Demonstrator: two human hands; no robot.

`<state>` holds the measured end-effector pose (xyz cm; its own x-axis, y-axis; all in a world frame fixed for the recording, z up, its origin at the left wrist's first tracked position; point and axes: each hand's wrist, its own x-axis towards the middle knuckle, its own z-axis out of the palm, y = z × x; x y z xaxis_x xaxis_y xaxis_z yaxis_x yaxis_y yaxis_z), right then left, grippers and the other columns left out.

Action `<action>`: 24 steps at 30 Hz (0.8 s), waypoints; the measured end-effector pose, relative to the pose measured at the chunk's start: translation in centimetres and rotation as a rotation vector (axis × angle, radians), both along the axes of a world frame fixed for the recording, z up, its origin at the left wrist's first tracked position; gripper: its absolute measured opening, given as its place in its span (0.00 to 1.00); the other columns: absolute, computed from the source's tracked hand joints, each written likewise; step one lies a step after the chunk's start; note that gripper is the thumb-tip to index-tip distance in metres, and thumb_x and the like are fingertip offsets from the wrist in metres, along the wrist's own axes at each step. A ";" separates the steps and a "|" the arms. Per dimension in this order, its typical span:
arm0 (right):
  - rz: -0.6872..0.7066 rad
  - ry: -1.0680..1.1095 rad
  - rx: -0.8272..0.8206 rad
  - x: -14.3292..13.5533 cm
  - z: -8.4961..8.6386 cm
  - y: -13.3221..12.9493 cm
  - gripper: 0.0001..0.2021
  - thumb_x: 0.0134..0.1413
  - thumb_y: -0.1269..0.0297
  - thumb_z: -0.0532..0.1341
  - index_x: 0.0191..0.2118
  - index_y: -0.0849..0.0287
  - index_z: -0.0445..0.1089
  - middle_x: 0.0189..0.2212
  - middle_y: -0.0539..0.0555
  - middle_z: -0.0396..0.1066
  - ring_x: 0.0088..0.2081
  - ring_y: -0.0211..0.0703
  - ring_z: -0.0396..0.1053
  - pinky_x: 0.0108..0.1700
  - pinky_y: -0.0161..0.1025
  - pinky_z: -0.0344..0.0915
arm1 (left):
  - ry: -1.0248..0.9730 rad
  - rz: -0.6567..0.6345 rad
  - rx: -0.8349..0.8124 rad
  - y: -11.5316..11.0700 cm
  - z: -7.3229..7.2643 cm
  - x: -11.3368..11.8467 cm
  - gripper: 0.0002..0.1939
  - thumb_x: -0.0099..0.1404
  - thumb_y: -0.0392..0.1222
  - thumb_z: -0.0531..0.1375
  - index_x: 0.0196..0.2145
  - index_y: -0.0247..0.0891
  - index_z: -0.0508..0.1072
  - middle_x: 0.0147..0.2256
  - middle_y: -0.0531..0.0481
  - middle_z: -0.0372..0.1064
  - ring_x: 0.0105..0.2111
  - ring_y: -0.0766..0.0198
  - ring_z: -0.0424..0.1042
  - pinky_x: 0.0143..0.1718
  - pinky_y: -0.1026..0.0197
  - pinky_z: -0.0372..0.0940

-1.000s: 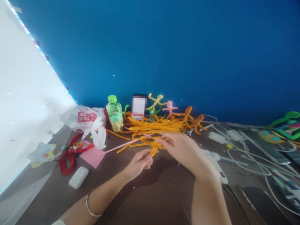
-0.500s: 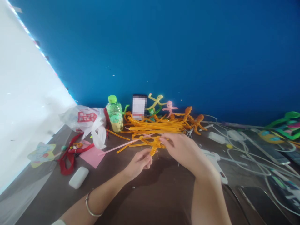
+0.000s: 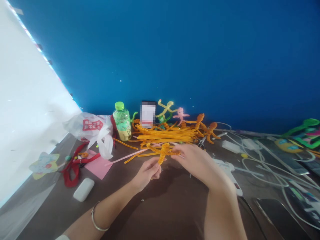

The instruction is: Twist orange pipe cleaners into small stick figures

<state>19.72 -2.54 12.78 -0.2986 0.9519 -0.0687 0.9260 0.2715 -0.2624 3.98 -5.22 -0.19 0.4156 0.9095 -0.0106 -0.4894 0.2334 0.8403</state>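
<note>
An orange pipe-cleaner figure with twisted limbs is held up between my two hands. My left hand pinches its lower end between thumb and fingers. At its right side, my right hand has its thumb and fingers closed on an orange limb; the fingertips partly hide that limb. Just behind lies a pile of loose orange pipe cleaners. A pink pipe cleaner stretches out to the left of the figure.
A green-capped bottle and a white plastic bag stand back left. Finished orange figures and a pink figure are by the wall. Scissors, a power strip, cables and a phone lie right.
The orange figure has turned slightly in my hands, and its upper part now stands more upright. My left hand has shifted a little to the left; the right hand keeps nearly the same place.
</note>
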 end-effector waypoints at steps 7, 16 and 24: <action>0.004 0.026 0.016 0.2 -0.3 0.1 0.11 0.55 0.66 0.50 0.35 0.52 0.70 0.35 0.50 0.72 0.36 0.43 0.68 0.33 0.35 0.55 | -0.002 -0.001 0.003 0.1 -0.1 0.0 0.18 0.59 0.45 0.56 0.45 0.33 0.66 0.18 0.58 0.52 0.17 0.76 0.47 0.20 0.65 0.42; -0.014 0.005 0.008 -0.1 -0.1 0.0 0.13 0.56 0.66 0.48 0.33 0.55 0.70 0.30 0.52 0.71 0.32 0.42 0.67 0.31 0.35 0.53 | 0.035 0.006 -0.010 0.0 0.0 0.0 0.21 0.58 0.48 0.57 0.45 0.33 0.66 0.18 0.58 0.52 0.17 0.75 0.47 0.20 0.65 0.41; -0.040 0.013 0.027 -0.2 0.2 0.0 0.13 0.56 0.64 0.49 0.30 0.56 0.69 0.25 0.52 0.69 0.28 0.41 0.66 0.28 0.34 0.54 | 0.042 0.021 -0.013 0.0 0.2 0.1 0.19 0.58 0.49 0.57 0.42 0.33 0.66 0.18 0.58 0.52 0.17 0.75 0.48 0.20 0.65 0.42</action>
